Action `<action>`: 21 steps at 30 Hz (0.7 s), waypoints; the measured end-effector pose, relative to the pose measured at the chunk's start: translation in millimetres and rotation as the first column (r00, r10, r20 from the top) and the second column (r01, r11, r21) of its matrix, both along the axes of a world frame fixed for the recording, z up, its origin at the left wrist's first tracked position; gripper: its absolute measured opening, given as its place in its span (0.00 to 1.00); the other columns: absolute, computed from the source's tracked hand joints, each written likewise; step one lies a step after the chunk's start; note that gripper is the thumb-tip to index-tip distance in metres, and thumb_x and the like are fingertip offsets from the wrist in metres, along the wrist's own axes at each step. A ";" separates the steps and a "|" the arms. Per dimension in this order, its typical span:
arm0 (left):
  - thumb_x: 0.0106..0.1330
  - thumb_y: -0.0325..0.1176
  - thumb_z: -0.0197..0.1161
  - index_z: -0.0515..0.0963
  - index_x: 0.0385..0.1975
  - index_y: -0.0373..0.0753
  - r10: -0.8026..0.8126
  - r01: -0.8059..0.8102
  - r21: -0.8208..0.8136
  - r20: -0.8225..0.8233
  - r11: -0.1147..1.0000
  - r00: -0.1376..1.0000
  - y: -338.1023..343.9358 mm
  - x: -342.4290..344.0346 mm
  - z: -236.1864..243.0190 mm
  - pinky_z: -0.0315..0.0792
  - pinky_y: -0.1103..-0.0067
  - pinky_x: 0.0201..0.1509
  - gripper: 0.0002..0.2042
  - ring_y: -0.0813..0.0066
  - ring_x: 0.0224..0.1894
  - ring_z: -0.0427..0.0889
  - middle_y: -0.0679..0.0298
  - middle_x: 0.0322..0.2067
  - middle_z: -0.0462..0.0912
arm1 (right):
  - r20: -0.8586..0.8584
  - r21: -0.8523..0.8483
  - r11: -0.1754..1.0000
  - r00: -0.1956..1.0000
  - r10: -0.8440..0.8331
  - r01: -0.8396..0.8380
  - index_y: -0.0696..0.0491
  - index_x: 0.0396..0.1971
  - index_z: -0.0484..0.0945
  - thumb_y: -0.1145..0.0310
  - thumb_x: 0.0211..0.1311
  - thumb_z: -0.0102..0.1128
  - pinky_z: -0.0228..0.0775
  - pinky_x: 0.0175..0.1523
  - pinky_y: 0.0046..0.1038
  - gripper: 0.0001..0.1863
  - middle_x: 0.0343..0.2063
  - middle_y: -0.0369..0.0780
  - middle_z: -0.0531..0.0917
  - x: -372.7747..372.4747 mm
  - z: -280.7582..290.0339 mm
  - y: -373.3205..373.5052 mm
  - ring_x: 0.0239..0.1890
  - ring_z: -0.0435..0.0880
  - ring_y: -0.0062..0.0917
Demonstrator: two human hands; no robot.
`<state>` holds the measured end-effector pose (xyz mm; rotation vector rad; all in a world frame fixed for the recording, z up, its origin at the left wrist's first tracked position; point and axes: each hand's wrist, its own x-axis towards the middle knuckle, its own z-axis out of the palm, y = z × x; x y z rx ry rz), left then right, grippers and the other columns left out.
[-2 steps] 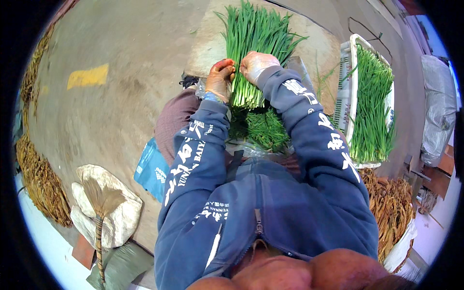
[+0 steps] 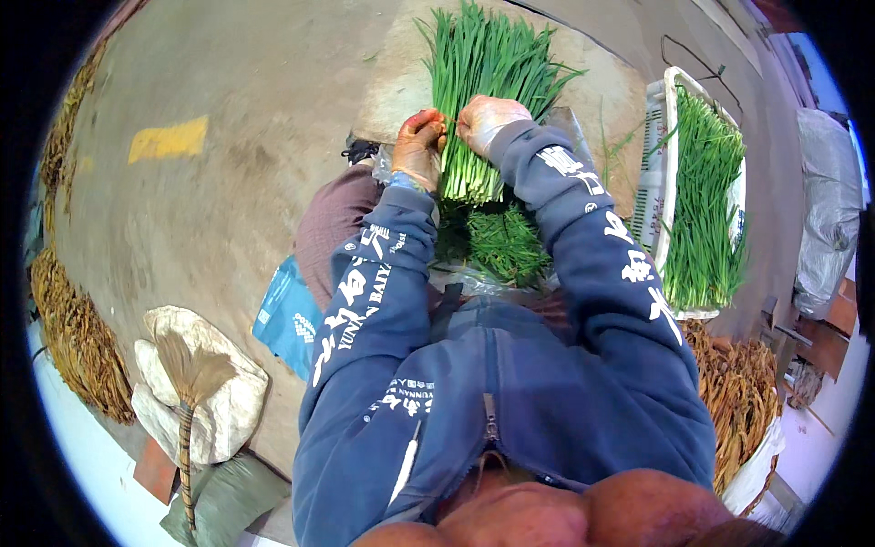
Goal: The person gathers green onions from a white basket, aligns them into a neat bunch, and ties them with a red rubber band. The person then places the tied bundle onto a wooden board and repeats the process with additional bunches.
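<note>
A thick bunch of garlic chives [image 2: 492,59] lies on a pale board [image 2: 396,105] in front of me, leaves pointing away and pale cut ends toward me. My left hand [image 2: 420,150] is closed at the bunch's left edge, its stained fingertips pinched together. Across the top of the stems, my right hand [image 2: 490,122] is curled into a fist with the knuckles turned left. The two hands nearly meet; whatever they grip is too small or hidden to make out. Below the cut ends sits a heap of loose green trimmings [image 2: 507,244] in a plastic-lined spot between my legs.
At right stands a white plastic crate [image 2: 670,137] filled with chives. Dried straw-like bundles [image 2: 729,392] lie at lower right, more dried bundles [image 2: 77,337] at far left. A straw broom [image 2: 187,401] rests on a white sack [image 2: 246,401]. A blue bag [image 2: 287,319] is beside my left leg.
The whole view has shifted very slightly. Both hands keep their closed pose at the bunch.
</note>
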<state>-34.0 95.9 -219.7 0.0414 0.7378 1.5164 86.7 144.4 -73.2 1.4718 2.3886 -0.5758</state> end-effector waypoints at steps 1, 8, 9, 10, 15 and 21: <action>0.58 0.19 0.59 0.75 0.42 0.38 0.008 -0.008 -0.001 0.008 1.000 1.000 0.5 0.4 -0.7 0.75 0.86 0.30 0.13 0.77 0.30 0.79 0.63 0.34 0.81 | -0.003 -0.013 1.000 1.000 -0.011 0.011 0.49 0.32 0.82 0.59 0.56 0.54 0.72 0.45 0.36 0.12 0.37 0.42 0.81 0.9 0.3 1.1 0.41 0.80 0.39; 0.60 0.18 0.56 0.73 0.46 0.37 0.005 -0.006 0.042 0.007 0.999 1.000 -1.7 1.4 -2.0 0.78 0.81 0.36 0.14 0.72 0.34 0.80 0.60 0.37 0.80 | 0.007 0.011 1.000 1.000 0.011 -0.011 0.49 0.31 0.83 0.59 0.55 0.53 0.72 0.44 0.37 0.13 0.34 0.43 0.82 -0.7 -13.8 5.9 0.39 0.81 0.39; 0.61 0.18 0.56 0.72 0.47 0.36 0.002 -0.002 0.050 -0.004 0.999 1.000 -1.5 1.2 -5.1 0.78 0.79 0.38 0.14 0.70 0.36 0.80 0.58 0.37 0.80 | 0.004 0.028 1.000 1.000 0.012 -0.012 0.49 0.31 0.83 0.59 0.55 0.53 0.72 0.44 0.37 0.13 0.34 0.43 0.82 -0.1 -18.4 6.7 0.39 0.81 0.39; 0.60 0.19 0.56 0.72 0.47 0.35 -0.006 0.008 0.042 -0.042 0.999 0.999 -1.3 2.9 -3.0 0.78 0.79 0.39 0.14 0.70 0.36 0.80 0.58 0.37 0.80 | 0.003 0.046 0.999 1.000 0.011 -0.012 0.49 0.31 0.83 0.59 0.55 0.53 0.72 0.43 0.37 0.13 0.34 0.43 0.82 0.2 -20.9 7.4 0.39 0.81 0.39; 0.60 0.21 0.57 0.70 0.48 0.33 -0.099 0.114 0.054 -0.226 0.992 0.969 -6.7 3.3 17.9 0.75 0.80 0.42 0.15 0.72 0.37 0.79 0.59 0.38 0.79 | -0.004 0.000 0.999 0.999 -0.042 0.042 0.49 0.29 0.82 0.57 0.56 0.53 0.72 0.44 0.37 0.13 0.35 0.43 0.81 -5.0 -16.6 1.5 0.40 0.80 0.39; 0.61 0.28 0.58 0.74 0.43 0.33 -0.181 0.188 0.058 -0.108 0.980 0.978 -4.7 0.7 22.4 0.72 0.83 0.38 0.11 0.76 0.34 0.78 0.62 0.34 0.80 | -0.029 0.083 0.996 1.000 -0.010 0.012 0.49 0.31 0.82 0.53 0.56 0.54 0.72 0.45 0.37 0.15 0.35 0.44 0.81 3.7 -19.3 -3.3 0.40 0.80 0.39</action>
